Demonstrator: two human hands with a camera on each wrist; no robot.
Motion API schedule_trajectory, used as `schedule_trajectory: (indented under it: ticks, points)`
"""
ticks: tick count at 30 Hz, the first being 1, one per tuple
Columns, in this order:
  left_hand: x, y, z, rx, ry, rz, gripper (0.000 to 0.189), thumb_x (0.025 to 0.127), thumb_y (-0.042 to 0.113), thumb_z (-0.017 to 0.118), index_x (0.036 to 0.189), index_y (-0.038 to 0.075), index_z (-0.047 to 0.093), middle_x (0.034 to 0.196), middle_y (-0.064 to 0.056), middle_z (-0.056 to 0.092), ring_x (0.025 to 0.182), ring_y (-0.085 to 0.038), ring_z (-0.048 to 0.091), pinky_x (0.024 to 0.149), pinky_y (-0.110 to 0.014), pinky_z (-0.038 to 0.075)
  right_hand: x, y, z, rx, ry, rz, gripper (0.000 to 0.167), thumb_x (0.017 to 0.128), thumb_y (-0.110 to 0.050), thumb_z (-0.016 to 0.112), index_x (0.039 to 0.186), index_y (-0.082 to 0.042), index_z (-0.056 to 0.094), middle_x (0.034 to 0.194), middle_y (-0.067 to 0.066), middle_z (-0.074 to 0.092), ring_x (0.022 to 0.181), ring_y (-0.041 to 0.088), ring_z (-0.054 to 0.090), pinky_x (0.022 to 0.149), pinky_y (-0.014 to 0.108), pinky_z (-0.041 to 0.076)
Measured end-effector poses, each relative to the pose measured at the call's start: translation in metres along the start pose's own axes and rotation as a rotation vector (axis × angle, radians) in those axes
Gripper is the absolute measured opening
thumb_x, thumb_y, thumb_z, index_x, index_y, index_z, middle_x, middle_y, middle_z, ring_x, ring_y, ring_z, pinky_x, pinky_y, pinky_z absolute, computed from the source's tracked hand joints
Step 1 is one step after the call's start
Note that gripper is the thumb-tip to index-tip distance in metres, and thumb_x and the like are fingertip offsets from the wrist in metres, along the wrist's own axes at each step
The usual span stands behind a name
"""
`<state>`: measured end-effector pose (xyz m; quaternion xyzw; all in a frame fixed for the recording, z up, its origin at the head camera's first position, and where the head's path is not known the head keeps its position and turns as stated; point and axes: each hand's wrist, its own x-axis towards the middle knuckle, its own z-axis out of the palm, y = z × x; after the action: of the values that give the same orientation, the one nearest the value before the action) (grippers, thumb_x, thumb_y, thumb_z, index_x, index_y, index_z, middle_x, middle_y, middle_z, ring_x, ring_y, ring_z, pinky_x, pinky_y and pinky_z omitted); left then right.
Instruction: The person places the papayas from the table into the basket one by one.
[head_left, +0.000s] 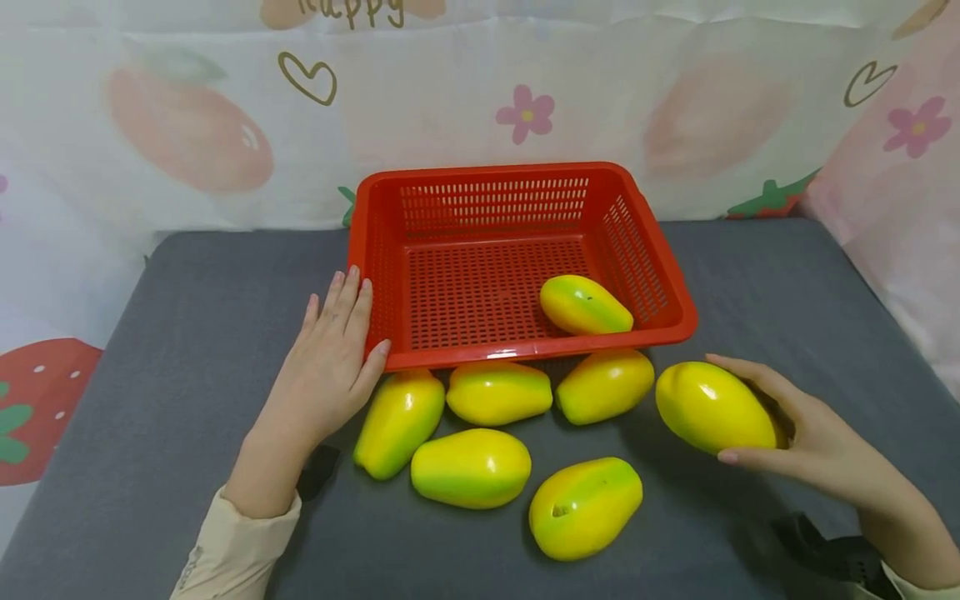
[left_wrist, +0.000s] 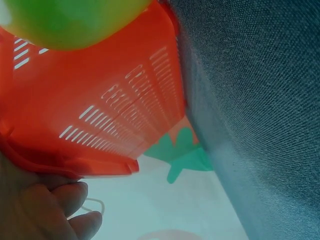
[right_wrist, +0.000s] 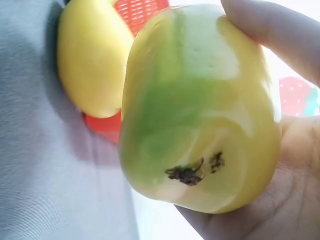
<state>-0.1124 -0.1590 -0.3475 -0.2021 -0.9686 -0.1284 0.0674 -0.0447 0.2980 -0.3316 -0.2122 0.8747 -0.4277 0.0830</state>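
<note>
My right hand grips a yellow papaya between thumb and fingers, to the right of the red basket's near corner. Close up in the right wrist view, the held papaya shows green streaks and a dark stem scar. My left hand rests on the left rim of the red plastic basket, its fingers straight. Inside the basket, one yellow-green papaya lies near the front right corner. The left wrist view has the basket's slotted outer wall with left fingertips at its rim.
Several papayas lie in front of the basket, among them a middle one and the nearest one. Grey cloth covers the table. A printed curtain hangs right behind the basket.
</note>
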Motion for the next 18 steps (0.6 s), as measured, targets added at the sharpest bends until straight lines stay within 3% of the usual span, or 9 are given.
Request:
schedule_trajectory:
  ticks: [18]
  points:
    - [0.000, 0.000, 0.002, 0.005, 0.006, -0.006, 0.065, 0.098, 0.029, 0.042, 0.146, -0.008, 0.018, 0.154, -0.023, 0.011, 0.143, -0.033, 0.005, 0.113, -0.052, 0.007, 0.023, -0.020, -0.012, -0.050, -0.022, -0.171, 0.089, 0.070, 0.014, 0.075, 0.145, -0.004, 0.031, 0.131, 0.001, 0.046, 0.094, 0.012, 0.051, 0.072, 0.019, 0.050]
